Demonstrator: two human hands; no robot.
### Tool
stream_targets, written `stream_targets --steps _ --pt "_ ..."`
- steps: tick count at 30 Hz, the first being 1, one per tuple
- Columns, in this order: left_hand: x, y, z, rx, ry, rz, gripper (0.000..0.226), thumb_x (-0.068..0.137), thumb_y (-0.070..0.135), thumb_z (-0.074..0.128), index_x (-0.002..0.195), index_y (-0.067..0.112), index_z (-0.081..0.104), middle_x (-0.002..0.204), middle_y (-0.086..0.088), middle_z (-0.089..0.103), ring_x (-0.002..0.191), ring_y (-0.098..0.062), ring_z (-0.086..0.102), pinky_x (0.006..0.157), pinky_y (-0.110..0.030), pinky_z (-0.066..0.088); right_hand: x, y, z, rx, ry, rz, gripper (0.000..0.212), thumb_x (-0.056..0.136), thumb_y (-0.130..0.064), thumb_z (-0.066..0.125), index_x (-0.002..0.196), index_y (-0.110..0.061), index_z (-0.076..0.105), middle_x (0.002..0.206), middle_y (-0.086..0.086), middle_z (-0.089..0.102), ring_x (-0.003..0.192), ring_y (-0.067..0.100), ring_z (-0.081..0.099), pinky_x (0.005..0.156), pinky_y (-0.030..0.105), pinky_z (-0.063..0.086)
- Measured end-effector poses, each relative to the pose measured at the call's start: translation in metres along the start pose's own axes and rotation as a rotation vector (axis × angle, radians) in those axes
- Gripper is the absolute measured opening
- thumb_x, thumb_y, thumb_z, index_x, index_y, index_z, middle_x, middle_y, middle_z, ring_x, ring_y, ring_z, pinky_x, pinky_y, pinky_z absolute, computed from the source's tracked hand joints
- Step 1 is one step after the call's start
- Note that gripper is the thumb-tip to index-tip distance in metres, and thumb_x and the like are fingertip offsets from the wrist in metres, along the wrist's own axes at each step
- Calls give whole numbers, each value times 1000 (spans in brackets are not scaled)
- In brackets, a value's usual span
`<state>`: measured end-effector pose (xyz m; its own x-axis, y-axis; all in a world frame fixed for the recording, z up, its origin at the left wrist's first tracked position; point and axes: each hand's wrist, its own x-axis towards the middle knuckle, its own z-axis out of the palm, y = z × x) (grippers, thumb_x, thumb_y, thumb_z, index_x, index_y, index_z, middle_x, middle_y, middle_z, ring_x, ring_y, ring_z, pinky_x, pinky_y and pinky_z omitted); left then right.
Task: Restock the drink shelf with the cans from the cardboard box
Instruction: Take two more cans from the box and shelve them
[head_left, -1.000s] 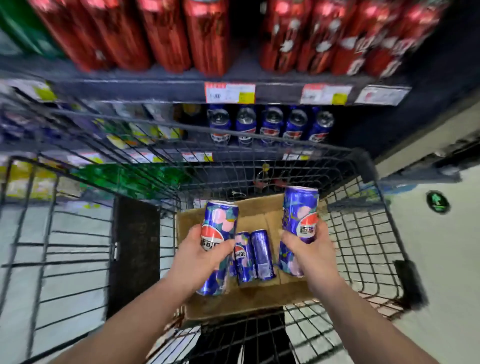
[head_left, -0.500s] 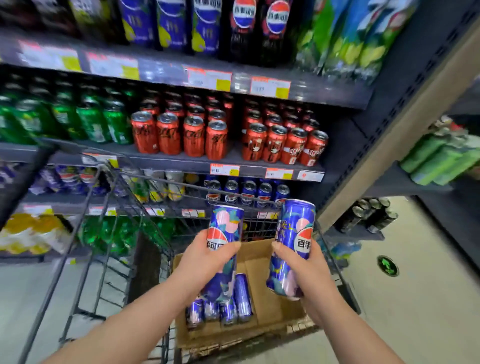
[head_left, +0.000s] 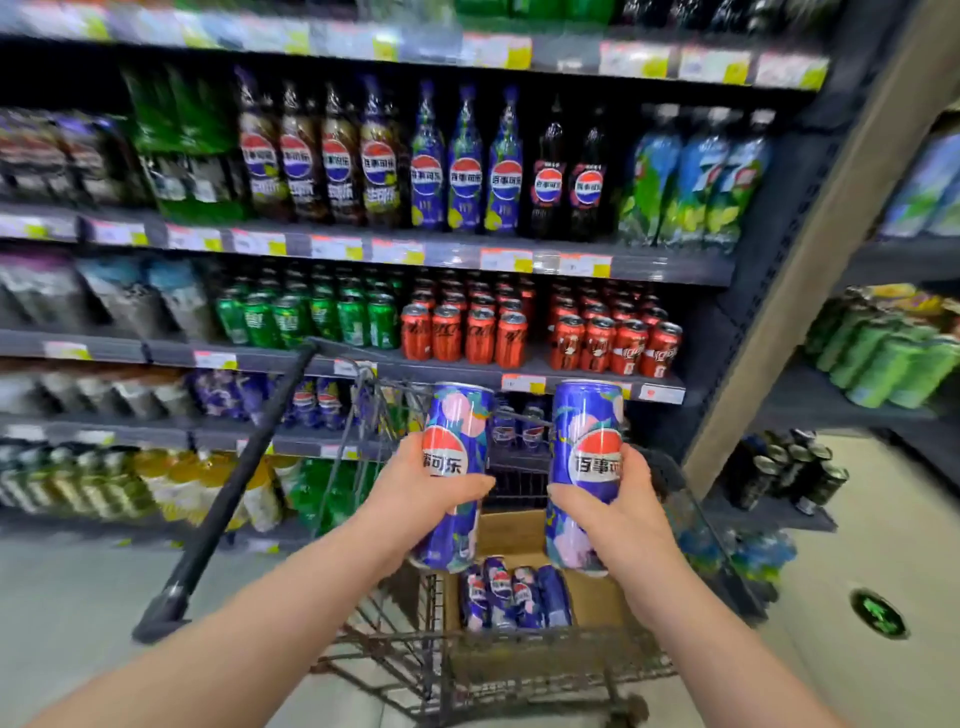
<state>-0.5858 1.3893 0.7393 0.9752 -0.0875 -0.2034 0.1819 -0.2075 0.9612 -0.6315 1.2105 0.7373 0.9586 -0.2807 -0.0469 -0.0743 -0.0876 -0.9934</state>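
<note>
Gripping separate cans (head_left: 457, 415) above cardboard box (head_left: 511, 532): hands (head_left: 421, 493).

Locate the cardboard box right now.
Head view, lower centre: the cardboard box sits inside the shopping cart, below the left can in the left hand and the right can in the right hand; more blue cans lie in it.

1. I have a single view: a wide-angle camera worn on the person's head, facing forward and tilted down.
2. It looks across the grey wire shopping cart (head_left: 498, 670) to the dark metal drink shelf (head_left: 441, 370), which stands near.
3. Nearest the lens: left hand (head_left: 415, 493) and right hand (head_left: 613, 509), mid-frame.
</note>
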Motion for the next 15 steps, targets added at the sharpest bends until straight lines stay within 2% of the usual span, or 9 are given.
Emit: stream_targets --steps 3,5,8,10,12,15 --pt "-14 11 -36 -17 60 45 53 63 24 84 103 19 50 98 -10 67 81 -23 63 73 -36 53 -16 -23 25 -24 -1 -50 52 76 -12 72 112 -28 38 97 -7 59 84 9 59 67 27 48" --pt "-22 16 -65 -54 93 77 55 68 21 81 112 16 48 97 -9 67 82 -23 63 67 -31 52 -25 -38 48 -30 -15 -82 52 76 -11 72 114 -26 39 95 -8 59 83 9 60 70 28 49" --pt "-35 19 -121 -106 157 120 54 67 18 81 111 13 51 95 -8 68 75 -19 62 61 -27 49 -34 -63 98 -49 -56 -137 54 76 -11 73 117 -24 40 97 -8 61 82 10 61 75 30 49" --pt "-42 15 -169 -105 213 137 63 55 30 84 107 13 53 93 -10 68 71 -19 61 63 -29 50 -37 -77 145 -33 -100 -169 54 77 -10 72 117 -24 39 96 -8 60 79 8 59 68 26 47" --pt "-48 7 -227 -100 288 150 77 37 45 78 104 15 55 91 -10 69 73 -23 63 71 -36 54 -42 -88 204 -12 -146 -203 56 76 -9 73 118 -23 39 95 -8 60 78 8 59 70 27 46" --pt "-55 -9 -327 -89 397 150 82 33 47 76 106 18 55 95 -9 71 86 -26 68 81 -44 57 -52 -101 308 20 -205 -241 55 74 -6 74 117 -21 43 99 -1 63 79 9 60 70 26 47"
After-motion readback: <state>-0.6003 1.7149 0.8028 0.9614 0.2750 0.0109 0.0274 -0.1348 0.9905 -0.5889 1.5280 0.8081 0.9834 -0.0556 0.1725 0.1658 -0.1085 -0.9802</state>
